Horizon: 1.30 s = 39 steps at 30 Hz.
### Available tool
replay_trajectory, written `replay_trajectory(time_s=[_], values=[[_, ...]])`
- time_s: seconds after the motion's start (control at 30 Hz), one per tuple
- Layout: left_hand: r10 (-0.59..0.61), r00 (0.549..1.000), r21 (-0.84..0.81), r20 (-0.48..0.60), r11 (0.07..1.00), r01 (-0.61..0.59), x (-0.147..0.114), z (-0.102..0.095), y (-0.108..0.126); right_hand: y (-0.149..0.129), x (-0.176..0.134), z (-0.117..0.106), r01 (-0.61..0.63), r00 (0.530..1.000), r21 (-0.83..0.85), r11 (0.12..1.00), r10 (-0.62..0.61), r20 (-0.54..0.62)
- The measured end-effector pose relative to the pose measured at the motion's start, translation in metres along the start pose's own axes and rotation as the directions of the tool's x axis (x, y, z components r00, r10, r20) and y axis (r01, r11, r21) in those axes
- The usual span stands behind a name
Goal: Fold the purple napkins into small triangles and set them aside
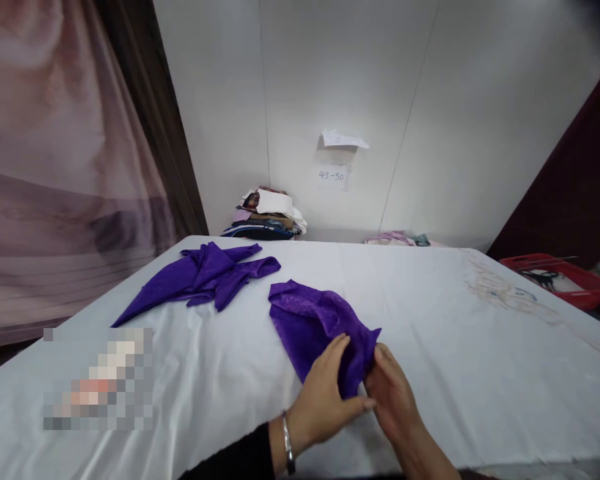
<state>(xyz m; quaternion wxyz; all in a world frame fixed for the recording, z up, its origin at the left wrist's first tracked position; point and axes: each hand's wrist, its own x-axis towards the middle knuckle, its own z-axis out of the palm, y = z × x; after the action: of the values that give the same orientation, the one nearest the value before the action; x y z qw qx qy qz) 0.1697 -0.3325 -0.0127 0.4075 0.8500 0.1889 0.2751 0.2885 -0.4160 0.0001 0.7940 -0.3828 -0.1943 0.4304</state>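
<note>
A crumpled piece of purple cloth (307,313) lies on the white-covered table, its near right end lifted between my hands. My left hand (325,397), with a silver bangle at the wrist, rests its fingers on the cloth's near side, thumb stretched out apart from them. On the right edge of the cloth, my right hand (393,393) holds on with the thumb in front; its other fingers are largely hidden. Farther left on the table is a second, rumpled purple cloth piece (200,277) with a long pointed tail. Neither hand touches that one.
White fabric (420,320) covers the table. Folded clothes (267,213) are stacked beyond its far edge, with more cloth (393,238) to their right. A red basket (590,293) stands off the right side. A pinkish curtain (70,167) hangs at left. One table patch is pixelated.
</note>
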Motion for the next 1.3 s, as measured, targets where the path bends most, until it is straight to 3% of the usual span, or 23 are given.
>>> replay_trajectory(time_s=[0.1,0.2,0.3,0.4,0.47,0.53,0.63,0.77,0.9,1.0,1.07,1.13,1.17,1.23,1.3], values=[[0.018,0.998,0.051,-0.066,0.999,-0.014,-0.010,0.001,0.001,0.011,-0.012,0.013,0.031,0.998,-0.094,0.995,-0.026,0.056],[-0.004,0.993,-0.013,-0.114,1.000,0.003,-0.013,-0.017,-0.004,0.022,-0.017,0.008,0.142,0.980,-0.351,0.925,-0.081,0.182],[-0.066,0.988,-0.102,-0.138,0.993,0.052,-0.020,-0.041,0.002,0.029,-0.012,-0.005,0.289,0.952,-0.574,0.766,-0.168,0.255],[-0.096,0.986,-0.142,-0.139,0.987,0.077,-0.030,-0.062,0.016,0.034,0.001,-0.018,0.418,0.907,-0.725,0.548,-0.289,0.305],[-0.099,0.988,-0.128,-0.115,0.988,0.084,-0.038,-0.073,0.025,0.038,0.012,-0.023,0.484,0.872,-0.772,0.412,-0.297,0.388],[-0.100,0.989,-0.089,-0.106,0.992,0.091,-0.046,-0.080,0.032,0.042,0.023,-0.025,0.534,0.845,-0.775,0.338,-0.259,0.469],[-0.069,0.991,-0.013,-0.113,0.998,0.068,-0.057,-0.089,0.035,0.046,0.037,-0.023,0.541,0.839,-0.762,0.356,-0.160,0.521],[-0.040,0.985,0.070,-0.169,0.996,0.053,-0.061,-0.109,0.022,0.042,0.053,-0.027,0.419,0.892,-0.815,0.401,-0.014,0.452],[-0.060,0.969,0.193,-0.239,0.975,0.108,-0.029,-0.147,-0.019,0.023,0.084,-0.038,0.303,0.948,-0.907,0.291,0.006,0.319],[-0.047,0.963,0.353,-0.267,0.925,0.143,0.026,-0.179,-0.051,-0.009,0.125,-0.031,0.283,0.959,-0.938,0.203,-0.079,0.272],[-0.010,0.962,0.449,-0.272,0.883,0.136,0.071,-0.201,-0.059,-0.042,0.155,-0.011,0.303,0.945,-0.942,0.142,-0.170,0.278],[0.058,0.938,0.510,-0.343,0.849,0.134,0.114,-0.221,-0.049,-0.081,0.179,0.017,0.359,0.898,-0.930,0.083,-0.301,0.320],[0.110,0.914,0.530,-0.391,0.838,0.126,0.131,-0.231,-0.038,-0.101,0.187,0.032,0.412,0.845,-0.909,0.053,-0.395,0.360],[0.230,0.833,0.535,-0.502,0.840,0.090,0.154,-0.247,-0.007,-0.140,0.189,0.061,0.525,0.672,-0.850,-0.042,-0.593,0.444],[0.317,0.754,0.518,-0.575,0.855,0.036,0.159,-0.258,0.024,-0.169,0.176,0.082,0.611,0.486,-0.774,-0.165,-0.694,0.532]])
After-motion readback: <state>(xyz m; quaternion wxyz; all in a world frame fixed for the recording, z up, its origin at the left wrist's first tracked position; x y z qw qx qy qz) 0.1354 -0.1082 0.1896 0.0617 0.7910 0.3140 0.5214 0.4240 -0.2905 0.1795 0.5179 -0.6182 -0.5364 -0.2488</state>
